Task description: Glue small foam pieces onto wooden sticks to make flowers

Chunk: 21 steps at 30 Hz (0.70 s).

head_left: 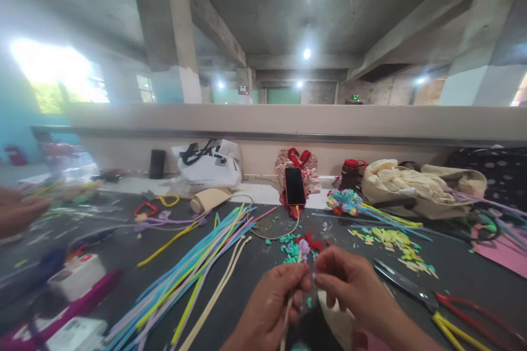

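Observation:
My left hand [278,290] is closed around a pale stem [286,318], its thumb and index finger pinched together. At the stem's top, a small lilac flower head [304,248] sticks up above the fingertips. My right hand [349,282] is just beside it with its fingers curled in. What it may hold between the fingertips is too small to make out. Just beyond the hands lie several short turquoise pieces [290,251] and red pieces [316,242]. A bundle of long blue, lilac and yellow stems [197,263] stretches along the table to the left.
Scissors [428,297] with red and yellow handles lie at right. Behind them are yellow-green cut pieces [397,244] and a flower bunch [345,202]. A phone [295,186] leans on a patterned bag. White plugs [78,277] sit at left, near another person's hand [20,211].

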Motion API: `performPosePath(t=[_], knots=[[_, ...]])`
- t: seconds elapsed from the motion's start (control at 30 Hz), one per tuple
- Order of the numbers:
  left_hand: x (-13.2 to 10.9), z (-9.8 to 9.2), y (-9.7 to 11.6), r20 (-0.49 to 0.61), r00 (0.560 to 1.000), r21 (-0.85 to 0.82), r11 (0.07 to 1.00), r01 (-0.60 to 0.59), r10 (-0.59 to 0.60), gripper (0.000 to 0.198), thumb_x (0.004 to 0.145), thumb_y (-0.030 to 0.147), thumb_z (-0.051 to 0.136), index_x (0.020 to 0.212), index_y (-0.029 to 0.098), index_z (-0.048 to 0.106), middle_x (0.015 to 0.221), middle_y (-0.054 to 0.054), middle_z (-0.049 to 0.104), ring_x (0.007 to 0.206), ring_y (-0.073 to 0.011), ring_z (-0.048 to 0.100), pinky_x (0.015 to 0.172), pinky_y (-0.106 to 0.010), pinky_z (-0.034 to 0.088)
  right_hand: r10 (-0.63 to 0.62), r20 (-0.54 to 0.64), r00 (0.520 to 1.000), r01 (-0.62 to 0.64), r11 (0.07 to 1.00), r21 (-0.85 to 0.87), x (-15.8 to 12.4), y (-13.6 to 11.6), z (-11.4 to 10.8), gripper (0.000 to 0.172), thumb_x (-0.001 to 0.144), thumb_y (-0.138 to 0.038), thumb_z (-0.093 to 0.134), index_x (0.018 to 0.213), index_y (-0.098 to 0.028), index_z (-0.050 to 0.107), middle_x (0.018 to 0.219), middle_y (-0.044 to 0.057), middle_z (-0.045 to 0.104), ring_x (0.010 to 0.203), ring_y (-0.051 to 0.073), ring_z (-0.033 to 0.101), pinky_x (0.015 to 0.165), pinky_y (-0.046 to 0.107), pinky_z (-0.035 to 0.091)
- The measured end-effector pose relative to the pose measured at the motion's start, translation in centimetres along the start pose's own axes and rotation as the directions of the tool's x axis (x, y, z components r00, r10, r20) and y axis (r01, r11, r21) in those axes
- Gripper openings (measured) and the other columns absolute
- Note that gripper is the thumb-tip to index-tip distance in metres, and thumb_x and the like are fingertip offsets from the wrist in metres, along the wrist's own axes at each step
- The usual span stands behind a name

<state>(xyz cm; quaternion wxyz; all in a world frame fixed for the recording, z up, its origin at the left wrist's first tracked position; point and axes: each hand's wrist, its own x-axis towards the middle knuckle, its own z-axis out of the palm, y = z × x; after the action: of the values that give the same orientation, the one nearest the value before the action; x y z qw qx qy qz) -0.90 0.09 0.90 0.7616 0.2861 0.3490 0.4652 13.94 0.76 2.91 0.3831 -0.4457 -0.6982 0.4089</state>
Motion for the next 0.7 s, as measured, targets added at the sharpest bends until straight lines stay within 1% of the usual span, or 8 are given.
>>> performPosePath(t=[0.07, 0.13, 0.23, 0.37, 0.5, 0.6, 0.7], knots=[[0.2, 0.01, -0.36, 0.0, 1.0, 0.056, 0.998, 0.013, -0.013, 0.022, 0.064, 0.031, 0.065, 0.064, 0.01, 0.059, 0.045, 0.004, 0.05, 0.031, 0.0001, 0.037, 0.03, -0.01, 0.025, 0.008, -0.028, 1.0, -0.007, 1.0, 0.023, 0.0, 0.55, 0.12, 0.006, 0.068, -0.014, 0.055, 0.072, -0.018, 0.053, 0.051, -0.007, 0.052, 0.04, 0.007, 0.049, 0.033, 0.013, 0.034], [0.4, -0.07, -0.64, 0.012, 1.0, 0.094, 0.995, 0.016, -0.018, 0.025, 0.064, 0.034, 0.065, 0.062, 0.009, 0.058, 0.04, 0.005, 0.047, 0.029, -0.0002, 0.035, 0.03, -0.01, 0.025, -0.023, -0.032, 0.999, 0.024, 0.999, 0.031, -0.06, 0.97, 0.35, 0.006, 0.068, -0.014, 0.055, 0.073, -0.017, 0.053, 0.052, -0.006, 0.055, 0.04, 0.007, 0.049, 0.034, 0.014, 0.036], [0.54, -0.2, -0.75, 0.004, 1.0, 0.102, 0.995, -0.011, 0.011, 0.025, 0.062, 0.033, 0.067, 0.066, 0.009, 0.059, 0.044, 0.004, 0.05, 0.031, -0.0005, 0.038, 0.03, -0.01, 0.027, -0.084, -0.031, 0.996, 0.085, 0.996, 0.028, -0.18, 1.19, 0.64, 0.001, 0.07, -0.016, 0.054, 0.072, -0.016, 0.055, 0.057, -0.002, 0.061, 0.043, 0.008, 0.05, 0.039, 0.016, 0.039], [0.38, -0.2, -0.62, -0.02, 0.999, 0.124, 0.992, -0.038, 0.04, 0.024, 0.064, 0.032, 0.066, 0.062, 0.009, 0.057, 0.044, 0.003, 0.05, 0.03, -0.0007, 0.038, 0.029, -0.01, 0.027, -0.12, -0.076, 0.99, 0.117, 0.992, -0.045, -0.28, 1.05, 0.67, 0.008, 0.071, -0.019, 0.055, 0.066, -0.014, 0.059, 0.053, -0.001, 0.058, 0.043, 0.008, 0.05, 0.041, 0.017, 0.038], [0.25, -0.2, -0.71, 0.007, 0.999, 0.172, 0.984, -0.051, 0.051, 0.022, 0.065, 0.03, 0.065, 0.06, 0.01, 0.056, 0.041, 0.004, 0.049, 0.028, -0.0006, 0.036, 0.028, -0.01, 0.027, -0.128, -0.062, 0.99, 0.124, 0.99, -0.063, -0.41, 0.84, 0.67, 0.01, 0.072, -0.02, 0.056, 0.068, -0.014, 0.062, 0.058, 0.001, 0.061, 0.046, 0.009, 0.053, 0.041, 0.017, 0.039], [0.24, -0.21, -0.78, 0.018, 0.998, 0.155, 0.986, -0.059, 0.057, 0.024, 0.066, 0.032, 0.063, 0.059, 0.011, 0.055, 0.041, 0.004, 0.049, 0.028, -0.0007, 0.037, 0.029, -0.01, 0.027, -0.121, -0.037, 0.992, 0.121, 0.993, -0.015, -0.46, 0.77, 0.62, 0.011, 0.073, -0.02, 0.055, 0.072, -0.014, 0.064, 0.061, 0.001, 0.063, 0.049, 0.01, 0.055, 0.041, 0.017, 0.039], [0.19, -0.14, -0.69, -0.01, 0.999, 0.122, 0.992, -0.041, 0.043, 0.023, 0.067, 0.032, 0.063, 0.06, 0.012, 0.055, 0.038, 0.005, 0.047, 0.027, -0.0012, 0.037, 0.029, -0.01, 0.027, -0.085, -0.004, 0.996, 0.085, 0.992, 0.092, -0.29, 0.98, 0.47, 0.012, 0.072, -0.021, 0.055, 0.078, -0.015, 0.064, 0.059, 0.0, 0.062, 0.049, 0.01, 0.055, 0.039, 0.016, 0.038]])
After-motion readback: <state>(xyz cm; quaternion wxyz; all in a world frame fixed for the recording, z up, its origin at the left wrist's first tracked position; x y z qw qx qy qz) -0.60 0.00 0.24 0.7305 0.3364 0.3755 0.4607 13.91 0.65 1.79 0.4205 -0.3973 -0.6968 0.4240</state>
